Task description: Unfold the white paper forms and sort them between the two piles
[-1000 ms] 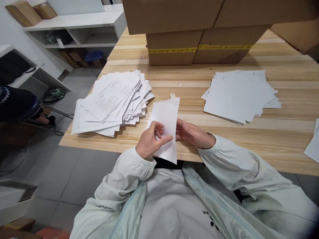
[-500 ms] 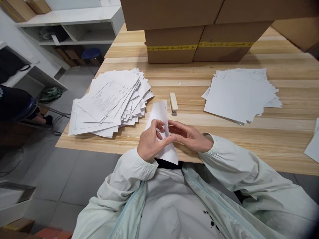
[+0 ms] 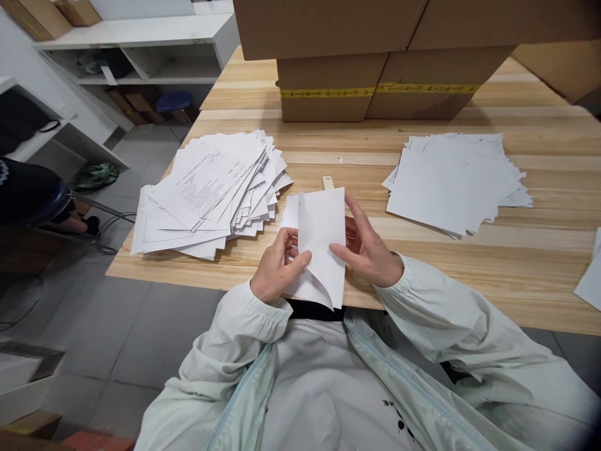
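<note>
White paper, folded over on itself, is held between my two hands at the table's front edge. My left hand grips its left side, the thumb pressing on the front near the fold. At the right edge, my right hand has its thumb on the face and its fingers behind, partly hidden. Just beyond the paper's top lies a cream stapler, mostly covered by the sheet. A messy pile of printed papers is to the left of my hands.
Another stack of white papers lies to the right, with a further sheet at the far right edge. Large cardboard boxes stand at the back of the wooden table. At left, a person sits on a stool.
The folded paper has opened out to the right and now covers most of the stapler. My hands have moved apart, the right one now holding the paper's right edge.
</note>
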Action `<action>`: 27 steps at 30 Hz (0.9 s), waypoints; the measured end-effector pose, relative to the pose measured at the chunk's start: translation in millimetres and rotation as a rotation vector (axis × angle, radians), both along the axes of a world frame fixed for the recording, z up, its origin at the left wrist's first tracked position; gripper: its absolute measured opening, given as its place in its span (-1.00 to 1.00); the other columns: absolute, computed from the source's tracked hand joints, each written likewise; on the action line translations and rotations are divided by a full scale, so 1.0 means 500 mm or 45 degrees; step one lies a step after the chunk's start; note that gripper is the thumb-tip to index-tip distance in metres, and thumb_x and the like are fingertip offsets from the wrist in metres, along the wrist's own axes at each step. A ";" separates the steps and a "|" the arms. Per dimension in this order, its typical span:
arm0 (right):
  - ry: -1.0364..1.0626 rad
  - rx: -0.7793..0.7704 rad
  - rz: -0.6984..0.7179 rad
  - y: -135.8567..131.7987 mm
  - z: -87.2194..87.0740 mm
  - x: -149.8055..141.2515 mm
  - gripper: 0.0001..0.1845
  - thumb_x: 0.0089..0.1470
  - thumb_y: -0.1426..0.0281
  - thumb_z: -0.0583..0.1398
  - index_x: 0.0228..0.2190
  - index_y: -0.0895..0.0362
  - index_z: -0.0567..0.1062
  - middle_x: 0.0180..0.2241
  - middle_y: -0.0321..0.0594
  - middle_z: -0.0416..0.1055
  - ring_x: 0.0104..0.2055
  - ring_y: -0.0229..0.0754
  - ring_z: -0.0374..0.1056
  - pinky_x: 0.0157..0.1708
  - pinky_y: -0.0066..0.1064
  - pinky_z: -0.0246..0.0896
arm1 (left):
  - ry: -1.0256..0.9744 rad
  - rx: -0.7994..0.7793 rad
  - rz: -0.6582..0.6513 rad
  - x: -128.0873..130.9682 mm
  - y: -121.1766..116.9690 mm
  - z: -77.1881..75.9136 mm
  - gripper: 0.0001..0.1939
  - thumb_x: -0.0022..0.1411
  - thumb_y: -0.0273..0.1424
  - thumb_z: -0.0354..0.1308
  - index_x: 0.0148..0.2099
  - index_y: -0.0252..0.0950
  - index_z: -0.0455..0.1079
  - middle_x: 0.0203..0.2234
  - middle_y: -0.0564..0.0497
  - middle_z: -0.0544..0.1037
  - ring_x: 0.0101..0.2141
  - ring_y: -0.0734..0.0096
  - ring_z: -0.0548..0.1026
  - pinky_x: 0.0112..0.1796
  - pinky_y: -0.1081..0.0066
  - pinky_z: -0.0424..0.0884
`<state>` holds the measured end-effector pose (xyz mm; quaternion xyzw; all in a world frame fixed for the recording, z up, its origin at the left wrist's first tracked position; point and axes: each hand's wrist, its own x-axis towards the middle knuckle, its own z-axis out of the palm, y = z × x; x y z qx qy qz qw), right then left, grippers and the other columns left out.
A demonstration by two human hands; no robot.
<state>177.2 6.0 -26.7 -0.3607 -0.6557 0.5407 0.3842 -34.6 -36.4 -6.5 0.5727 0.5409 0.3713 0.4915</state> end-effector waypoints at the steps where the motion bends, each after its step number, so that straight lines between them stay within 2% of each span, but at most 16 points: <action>1: -0.047 0.037 -0.053 0.000 -0.001 0.002 0.17 0.15 0.06 0.30 0.46 -0.04 -0.31 0.32 0.03 0.25 0.15 0.01 0.42 0.12 -0.14 0.37 | 0.048 0.015 -0.005 0.002 -0.002 0.003 -0.63 0.18 -0.18 0.19 -0.05 -0.22 0.22 -0.20 -0.03 0.53 -0.31 0.39 0.51 -0.32 0.38 0.43; 4: -0.238 0.169 -0.179 -0.002 -0.002 0.006 0.02 0.18 0.09 0.26 0.46 -0.02 -0.13 0.14 -0.05 0.45 -0.16 -0.05 0.48 -0.05 -0.17 0.43 | 0.282 0.077 -0.048 0.013 -0.010 0.013 -0.63 0.17 -0.20 0.21 -0.02 -0.20 0.27 -0.18 -0.02 0.56 -0.33 0.38 0.50 -0.27 0.33 0.44; 6: -0.367 0.272 -0.227 -0.006 0.000 0.006 -0.11 0.20 0.14 0.23 0.43 -0.05 0.03 0.03 -0.11 0.52 -0.34 -0.13 0.41 -0.22 -0.22 0.43 | 0.415 0.122 -0.081 0.022 -0.015 0.016 -0.62 0.17 -0.19 0.22 -0.01 -0.18 0.30 -0.18 0.00 0.57 -0.33 0.36 0.51 -0.24 0.28 0.44; 9: -0.454 0.395 -0.262 -0.013 0.003 0.004 -0.26 0.20 0.18 0.22 0.36 -0.05 0.20 -0.10 -0.18 0.55 -0.46 -0.22 0.29 -0.36 -0.28 0.37 | 0.515 0.173 -0.091 0.031 -0.020 0.014 -0.63 0.19 -0.19 0.22 0.01 -0.17 0.32 -0.18 0.01 0.58 -0.31 0.33 0.52 -0.23 0.27 0.43; 12: -0.400 0.377 -0.315 -0.012 0.001 0.002 -0.32 0.15 0.14 0.27 0.25 0.00 0.32 -0.22 -0.21 0.53 -0.47 -0.23 0.28 -0.37 -0.30 0.35 | 0.568 0.207 -0.065 0.036 -0.022 0.011 -0.64 0.20 -0.20 0.23 0.01 -0.17 0.33 -0.19 0.02 0.59 -0.31 0.33 0.53 -0.24 0.27 0.42; 15: -0.356 0.278 -0.340 -0.004 0.002 0.003 -0.44 0.08 -0.01 0.31 0.00 0.05 0.50 -0.36 -0.24 0.49 -0.46 -0.21 0.29 -0.39 -0.32 0.31 | 0.595 0.230 -0.022 0.041 -0.025 0.009 -0.64 0.20 -0.19 0.24 0.00 -0.17 0.34 -0.20 0.02 0.61 -0.32 0.32 0.54 -0.25 0.28 0.42; 17: -0.342 0.243 -0.251 0.002 0.007 0.003 -0.46 0.15 -0.13 0.19 -0.20 0.08 0.56 -0.41 -0.23 0.48 -0.48 -0.22 0.27 -0.39 -0.33 0.27 | 0.610 0.235 -0.004 0.046 -0.026 0.008 -0.65 0.20 -0.18 0.25 -0.01 -0.17 0.35 -0.20 0.02 0.61 -0.31 0.31 0.55 -0.25 0.29 0.42; 19: -0.325 0.220 -0.131 0.004 0.014 0.003 -0.35 0.21 -0.18 0.05 -0.32 0.12 0.58 -0.42 -0.20 0.49 -0.46 -0.22 0.29 -0.38 -0.34 0.26 | 0.634 0.249 -0.002 0.051 -0.029 0.007 -0.63 0.19 -0.17 0.27 -0.01 -0.17 0.36 -0.17 0.00 0.62 -0.28 0.28 0.56 -0.23 0.27 0.42; 22: -0.383 0.172 -0.036 0.002 0.016 0.001 -0.39 0.15 -0.16 0.16 -0.36 0.15 0.60 -0.43 -0.20 0.51 -0.41 -0.18 0.36 -0.41 -0.37 0.24 | 0.655 0.314 -0.032 0.054 -0.032 0.005 -0.58 0.14 -0.16 0.32 0.00 -0.19 0.40 -0.12 -0.06 0.62 -0.21 0.19 0.56 -0.18 0.22 0.44; 25: -0.403 0.171 -0.075 0.004 -0.001 0.004 -0.48 0.09 -0.07 0.26 -0.46 0.16 0.60 -0.46 -0.19 0.53 -0.45 -0.17 0.37 -0.45 -0.36 0.24 | 0.462 0.305 -0.031 0.038 -0.029 0.009 -0.69 0.15 -0.18 0.31 -0.10 -0.20 0.46 -0.22 -0.04 0.63 -0.29 0.26 0.56 -0.25 0.27 0.45; 27: -0.253 0.178 -0.128 0.010 -0.014 0.010 -0.52 0.09 -0.04 0.28 -0.45 0.15 0.63 -0.41 -0.16 0.59 -0.39 -0.10 0.45 -0.37 -0.28 0.37 | 0.221 0.306 0.198 0.016 -0.019 0.017 -0.75 0.23 -0.16 0.24 -0.17 -0.21 0.46 -0.29 -0.02 0.61 -0.36 0.35 0.54 -0.34 0.34 0.44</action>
